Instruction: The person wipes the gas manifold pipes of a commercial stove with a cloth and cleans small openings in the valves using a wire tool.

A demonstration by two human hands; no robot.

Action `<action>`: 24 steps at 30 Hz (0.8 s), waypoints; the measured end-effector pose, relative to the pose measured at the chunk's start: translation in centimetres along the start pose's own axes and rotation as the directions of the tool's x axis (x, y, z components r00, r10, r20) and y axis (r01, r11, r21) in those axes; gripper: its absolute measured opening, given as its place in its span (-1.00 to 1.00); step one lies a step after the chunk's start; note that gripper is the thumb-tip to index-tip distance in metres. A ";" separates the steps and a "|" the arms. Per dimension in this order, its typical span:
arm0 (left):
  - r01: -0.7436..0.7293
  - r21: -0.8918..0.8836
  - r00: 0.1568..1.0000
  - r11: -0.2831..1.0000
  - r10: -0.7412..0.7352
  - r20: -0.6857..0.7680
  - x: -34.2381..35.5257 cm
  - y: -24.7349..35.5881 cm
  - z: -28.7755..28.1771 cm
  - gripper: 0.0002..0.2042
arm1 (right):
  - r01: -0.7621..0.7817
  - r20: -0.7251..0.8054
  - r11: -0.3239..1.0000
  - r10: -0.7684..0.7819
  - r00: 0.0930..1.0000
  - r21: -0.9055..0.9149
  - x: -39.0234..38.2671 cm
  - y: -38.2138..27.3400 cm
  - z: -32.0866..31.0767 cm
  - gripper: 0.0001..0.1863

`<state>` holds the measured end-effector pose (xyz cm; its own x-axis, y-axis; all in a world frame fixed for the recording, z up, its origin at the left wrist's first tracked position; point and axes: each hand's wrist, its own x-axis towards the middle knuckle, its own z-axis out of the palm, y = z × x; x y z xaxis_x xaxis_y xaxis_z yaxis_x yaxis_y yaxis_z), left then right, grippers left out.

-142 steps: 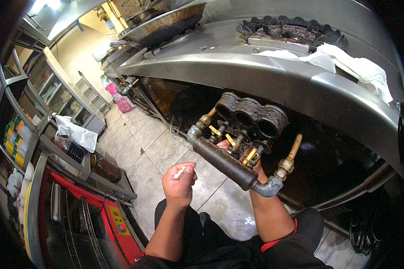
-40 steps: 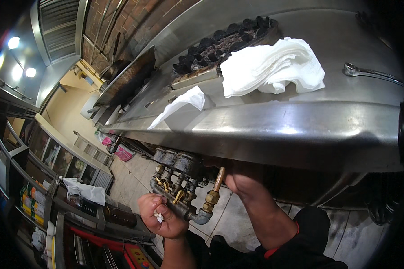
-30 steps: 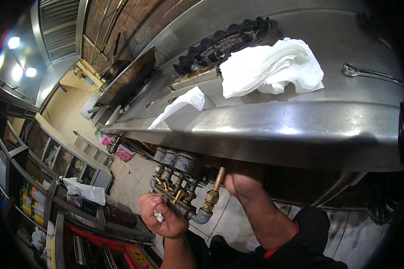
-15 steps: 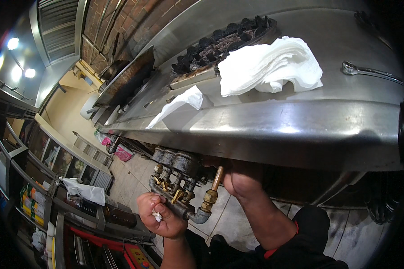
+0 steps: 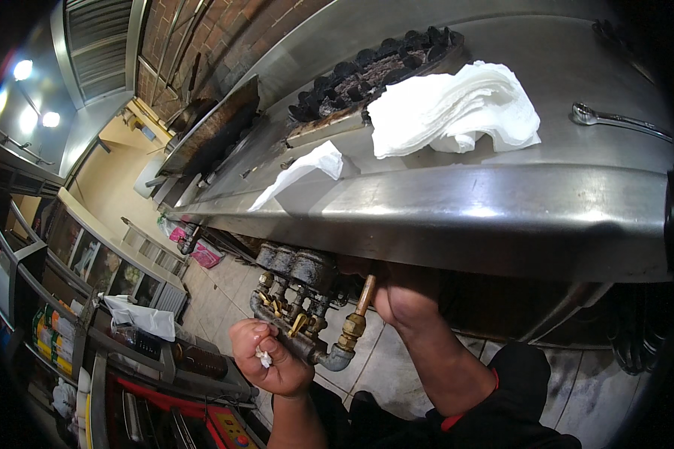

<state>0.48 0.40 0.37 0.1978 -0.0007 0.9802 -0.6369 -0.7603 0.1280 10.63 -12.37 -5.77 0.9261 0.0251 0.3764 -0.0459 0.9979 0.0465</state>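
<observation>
My left hand (image 5: 273, 359) is closed around a crumpled white scrap (image 5: 264, 358) beside a grimy pipe manifold (image 5: 301, 346), which has brass yellow-handled valves (image 5: 296, 324), blackened round housings (image 5: 307, 267) and an upright copper pipe (image 5: 365, 295) on a brass fitting. My right hand (image 5: 401, 295) reaches up under the steel counter's front lip (image 5: 457, 217), just right of that copper pipe; its fingers are hidden in shadow.
On the counter lie a stack of white paper towels (image 5: 453, 108), a loose sheet (image 5: 299, 172), a blackened burner (image 5: 374, 71) and a wrench (image 5: 618, 120). A wok (image 5: 217, 123) sits farther left. Shelving (image 5: 82, 329), a red-framed appliance (image 5: 202, 419) and a pink bag (image 5: 206, 254) stand at left.
Since the oldest frame the view has tilted toward the countertop, and my right hand has risen from behind the manifold to under the lip. Over the last second little has moved.
</observation>
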 end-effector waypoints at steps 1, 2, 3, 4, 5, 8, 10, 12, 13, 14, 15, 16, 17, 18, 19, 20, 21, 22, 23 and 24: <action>-0.011 0.019 1.000 1.000 0.011 -0.003 0.0 0.0 0.0 -0.88 | 0.017 -0.011 1.000 -0.017 1.000 -0.022 0.0 0.0 0.1 -0.82; -0.013 0.017 1.000 1.000 0.014 -0.005 -0.1 0.0 0.0 -0.88 | 0.021 0.002 1.000 -0.020 1.000 -0.018 0.0 0.0 0.1 -0.82; -0.008 -0.004 1.000 1.000 0.008 -0.006 -0.1 -0.1 0.1 -0.88 | 0.031 0.002 0.999 -0.031 1.000 -0.019 0.0 0.0 0.2 -0.82; -0.014 0.008 1.000 1.000 0.015 -0.006 -0.1 -0.1 0.1 -0.88 | 0.041 0.001 0.999 -0.041 0.999 -0.019 0.0 0.0 0.3 -0.82; -0.013 0.003 1.000 1.000 0.013 -0.004 -0.1 -0.1 0.0 -0.88 | 0.020 -0.020 1.000 -0.020 1.000 0.009 0.0 0.0 0.4 -0.83; -0.015 0.001 1.000 1.000 0.015 0.000 -0.1 -0.1 0.0 -0.88 | -0.017 -0.066 0.998 0.021 0.998 0.061 -0.1 0.0 0.7 -0.83; -0.019 0.008 1.000 1.000 0.019 0.003 -0.1 -0.1 0.0 -0.88 | 0.009 -0.068 1.000 -0.009 0.998 -0.004 -0.1 0.0 0.8 -0.83; -0.015 0.001 1.000 1.000 0.015 0.007 -0.1 0.0 0.0 -0.88 | 0.035 -0.027 0.999 -0.034 0.999 0.033 -0.2 0.0 0.9 -0.82; -0.026 0.018 1.000 1.000 0.026 0.006 0.0 0.0 0.0 -0.88 | 0.076 0.002 0.996 -0.077 0.997 0.038 -0.1 0.2 0.9 -0.80; -0.029 0.019 1.000 0.999 0.028 0.005 0.0 0.0 0.0 -0.88 | 0.077 -0.062 0.997 -0.076 0.995 0.014 -0.2 0.2 0.9 -0.78; -0.025 0.001 1.000 1.000 0.025 0.004 0.0 0.0 0.0 -0.88 | 0.095 -0.121 0.996 -0.094 0.988 0.002 -0.2 0.4 0.8 -0.73; -0.029 0.015 1.000 0.999 0.029 0.000 0.0 -0.1 0.1 -0.88 | 0.088 -0.170 0.996 -0.086 0.982 0.008 -0.2 0.5 0.7 -0.71; -0.027 0.010 1.000 1.000 0.027 -0.004 -0.1 -0.1 0.1 -0.87 | 0.083 -0.218 0.996 -0.077 0.973 0.015 -0.2 0.6 0.6 -0.68; -0.017 -0.013 1.000 1.000 0.017 -0.007 -0.1 -0.1 0.1 -0.87 | 0.055 -0.255 0.998 -0.042 0.966 0.043 -0.2 0.6 0.5 -0.67; -0.025 0.004 1.000 1.000 0.025 -0.008 -0.1 -0.1 0.1 -0.87 | 0.029 -0.234 0.997 -0.010 0.972 0.074 -0.3 0.6 0.4 -0.70; -0.026 0.002 1.000 1.000 0.026 -0.008 -0.1 -0.2 0.1 -0.87 | 0.001 -0.214 0.995 0.021 0.977 0.103 -0.3 0.5 0.2 -0.72; -0.021 -0.016 1.000 1.000 0.020 -0.008 -0.1 -0.2 0.1 -0.87 | -0.029 -0.136 0.991 0.047 0.990 0.132 -0.3 0.5 0.1 -0.77; -0.026 0.002 1.000 1.000 0.026 -0.007 -0.1 -0.2 0.1 -0.87 | -0.036 -0.046 0.989 0.043 0.998 0.146 -0.3 0.4 -0.1 -0.80; -0.025 0.002 1.000 1.000 0.025 -0.006 -0.1 -0.2 0.1 -0.87 | -0.062 -0.044 0.989 0.069 0.997 0.135 -0.4 0.3 -0.1 -0.83; -0.018 -0.009 1.000 1.000 0.018 -0.006 -0.1 -0.2 0.1 -0.87 | -0.063 -0.032 0.992 0.067 0.997 0.113 -0.4 0.3 -0.2 -0.84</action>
<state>0.63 0.50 0.23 0.1822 -0.0108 0.9832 -0.6467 -0.7546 0.1115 10.33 -12.09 -6.06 0.9325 0.0934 0.3490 -0.1458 0.9812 0.1268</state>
